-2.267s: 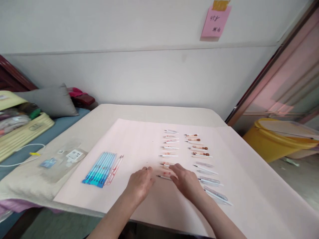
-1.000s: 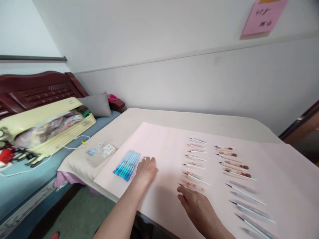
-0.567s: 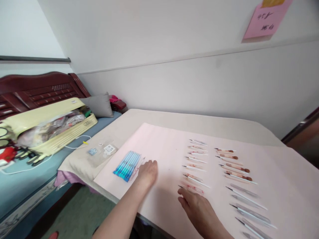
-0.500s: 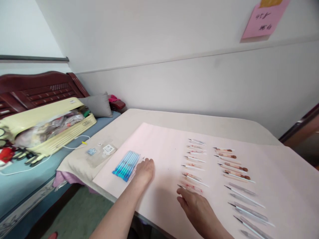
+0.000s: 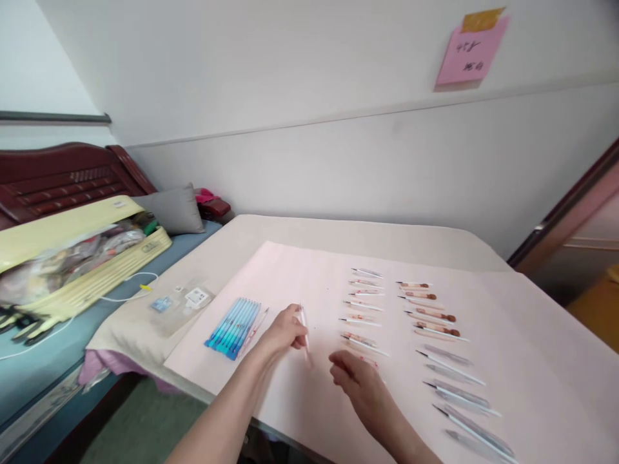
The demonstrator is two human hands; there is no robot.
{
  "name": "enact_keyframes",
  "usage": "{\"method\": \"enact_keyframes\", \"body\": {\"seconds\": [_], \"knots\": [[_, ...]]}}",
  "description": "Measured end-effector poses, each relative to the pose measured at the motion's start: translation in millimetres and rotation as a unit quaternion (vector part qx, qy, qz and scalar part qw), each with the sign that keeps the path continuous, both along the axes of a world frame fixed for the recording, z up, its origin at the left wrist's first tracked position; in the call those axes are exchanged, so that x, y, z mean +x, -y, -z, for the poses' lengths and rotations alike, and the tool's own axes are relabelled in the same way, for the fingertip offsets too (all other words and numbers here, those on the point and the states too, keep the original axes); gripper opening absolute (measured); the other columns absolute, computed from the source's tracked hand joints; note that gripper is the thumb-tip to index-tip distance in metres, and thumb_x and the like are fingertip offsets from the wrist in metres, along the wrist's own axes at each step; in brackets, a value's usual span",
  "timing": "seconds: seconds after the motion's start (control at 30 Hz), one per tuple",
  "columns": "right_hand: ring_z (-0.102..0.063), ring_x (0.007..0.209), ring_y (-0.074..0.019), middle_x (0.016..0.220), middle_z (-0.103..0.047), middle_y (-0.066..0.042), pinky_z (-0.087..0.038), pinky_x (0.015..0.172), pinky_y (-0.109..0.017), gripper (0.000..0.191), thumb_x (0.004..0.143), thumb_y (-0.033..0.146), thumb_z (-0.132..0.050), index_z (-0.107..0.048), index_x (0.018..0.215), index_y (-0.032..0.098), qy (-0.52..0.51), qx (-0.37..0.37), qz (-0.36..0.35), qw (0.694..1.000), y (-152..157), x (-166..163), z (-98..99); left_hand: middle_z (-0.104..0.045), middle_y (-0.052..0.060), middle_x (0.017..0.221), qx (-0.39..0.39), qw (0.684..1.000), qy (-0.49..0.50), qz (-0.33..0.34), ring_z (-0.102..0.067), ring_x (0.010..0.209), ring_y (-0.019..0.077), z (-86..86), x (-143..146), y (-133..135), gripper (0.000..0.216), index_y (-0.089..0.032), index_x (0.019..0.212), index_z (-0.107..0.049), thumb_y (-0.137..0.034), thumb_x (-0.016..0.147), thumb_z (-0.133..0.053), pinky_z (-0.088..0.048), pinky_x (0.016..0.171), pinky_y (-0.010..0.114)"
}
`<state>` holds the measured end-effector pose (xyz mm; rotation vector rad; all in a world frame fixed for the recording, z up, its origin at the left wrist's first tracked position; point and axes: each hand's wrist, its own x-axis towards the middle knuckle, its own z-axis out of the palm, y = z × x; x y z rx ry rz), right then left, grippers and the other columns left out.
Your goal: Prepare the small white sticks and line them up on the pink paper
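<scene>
One broad table (image 5: 338,229) under a beige cloth carries a large pink sheet (image 5: 507,335), and both hands work above its near edge. The right hand (image 5: 360,385) hovers palm down just over the sheet, fingers loosely bent and empty, close to the nearest of the pen parts (image 5: 362,304) laid out in rows across the sheet's middle and right. The left hand (image 5: 284,332) is closed around a slim white pen (image 5: 304,324), pinched between thumb and fingertips and lifted off the sheet, its length pointing away from the person. A bundle of blue pens (image 5: 233,319) lies flat just left of that hand.
</scene>
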<state>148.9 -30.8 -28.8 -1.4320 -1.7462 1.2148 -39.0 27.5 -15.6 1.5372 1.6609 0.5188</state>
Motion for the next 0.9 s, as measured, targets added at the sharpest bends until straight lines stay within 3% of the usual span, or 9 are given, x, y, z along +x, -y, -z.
{"method": "enact_keyframes", "body": {"seconds": [0.07, 0.13, 0.23, 0.33, 0.43, 0.53, 0.6, 0.77, 0.9], "knots": [[-0.056, 0.077, -0.0168, 0.080, -0.061, -0.004, -0.040, 0.066, -0.027, 0.021, 0.080, 0.036, -0.049, -0.058, 0.088, 0.018, -0.117, -0.071, 0.033, 0.990, -0.1, -2.1, -4.2, -0.062, 0.005, 0.078, -0.033, 0.977, 0.210, 0.006, -0.061, 0.065, 0.0148, -3.8, 12.0, 7.2, 0.046, -0.020, 0.117, -0.045, -0.023, 0.073, -0.055, -0.042, 0.059, 0.024], [-0.057, 0.070, -0.0144, 0.080, -0.060, -0.004, -0.041, 0.060, -0.025, 0.028, 0.080, 0.043, -0.048, -0.057, 0.088, 0.017, -0.250, -0.166, 0.037, 0.953, 0.5, -3.8, -9.7, -0.061, 0.004, 0.075, -0.066, 0.935, 0.347, 0.007, -0.059, 0.063, 0.0137, -6.5, 21.5, 14.3, 0.042, -0.018, 0.108, -0.052, -0.025, 0.069, -0.062, -0.039, 0.055, 0.023], [-0.037, 0.039, -0.0050, 0.055, -0.048, 0.003, -0.025, 0.040, -0.020, 0.035, 0.081, 0.049, -0.045, -0.055, 0.081, 0.015, -0.377, -0.256, 0.034, 0.890, 0.6, -5.2, -15.3, -0.063, 0.007, 0.079, -0.081, 0.906, 0.415, 0.006, -0.057, 0.061, 0.0119, -8.6, 31.1, 21.4, 0.034, -0.015, 0.098, -0.058, -0.025, 0.067, -0.067, -0.039, 0.058, 0.024], [-0.014, 0.034, -0.0018, 0.045, -0.029, 0.010, -0.009, 0.037, -0.020, 0.030, 0.081, 0.046, -0.047, -0.051, 0.074, 0.017, -0.412, -0.289, 0.042, 0.863, -0.4, -6.2, -15.9, -0.063, 0.013, 0.095, -0.089, 0.849, 0.520, -0.026, -0.059, 0.071, 0.0154, -8.5, 37.6, 24.3, 0.030, -0.012, 0.096, -0.060, -0.030, 0.072, -0.064, -0.043, 0.068, 0.030], [-0.010, 0.036, -0.0032, 0.044, -0.023, 0.011, -0.008, 0.038, -0.021, 0.031, 0.082, 0.047, -0.045, -0.047, 0.070, 0.018, -0.365, -0.249, 0.050, 0.896, -0.5, -8.2, -15.1, -0.064, 0.014, 0.091, -0.084, 0.812, 0.574, -0.063, -0.060, 0.077, 0.0190, -6.6, 42.0, 26.5, 0.026, -0.012, 0.090, -0.059, -0.031, 0.073, -0.064, -0.044, 0.068, 0.032], [-0.024, 0.043, -0.0055, 0.047, -0.031, 0.007, -0.016, 0.041, -0.021, 0.031, 0.081, 0.042, -0.048, -0.047, 0.063, 0.017, -0.209, -0.092, 0.068, 0.971, 0.1, -10.7, -13.9, -0.062, 0.006, 0.072, -0.059, 0.835, 0.536, -0.110, -0.056, 0.059, 0.0129, -4.1, 43.9, 29.9, 0.024, -0.014, 0.072, -0.054, -0.033, 0.069, -0.068, -0.043, 0.060, 0.028], [-0.031, 0.050, -0.0073, 0.051, -0.036, 0.005, -0.021, 0.045, -0.021, 0.031, 0.081, 0.039, -0.049, -0.047, 0.059, 0.017, -0.116, -0.005, 0.074, 0.991, 0.0, -11.9, -12.2, -0.057, 0.002, 0.062, -0.043, 0.852, 0.502, -0.143, -0.052, 0.053, 0.0097, -4.3, 44.3, 32.4, 0.028, -0.015, 0.065, -0.050, -0.035, 0.067, -0.069, -0.041, 0.056, 0.025], [-0.030, 0.048, -0.0080, 0.050, -0.034, 0.006, -0.023, 0.045, -0.022, 0.030, 0.084, 0.040, -0.041, -0.050, 0.066, 0.018, -0.097, -0.047, 0.076, 0.991, -1.3, -11.6, -7.4, -0.063, 0.008, 0.090, -0.061, 0.811, 0.571, -0.114, -0.059, 0.079, 0.0156, -12.6, 42.0, 34.2, 0.027, -0.016, 0.088, -0.058, -0.033, 0.069, -0.067, -0.045, 0.071, 0.029], [-0.028, 0.047, -0.0078, 0.050, -0.032, 0.006, -0.021, 0.043, -0.022, 0.031, 0.083, 0.042, -0.042, -0.050, 0.066, 0.018, -0.082, -0.040, 0.058, 0.994, -0.2, -11.4, -8.9, -0.061, 0.004, 0.069, -0.026, 0.879, 0.456, -0.136, -0.057, 0.062, 0.0122, -13.8, 36.6, 31.7, 0.027, -0.014, 0.072, -0.057, -0.038, 0.066, -0.069, -0.043, 0.063, 0.026]]}}
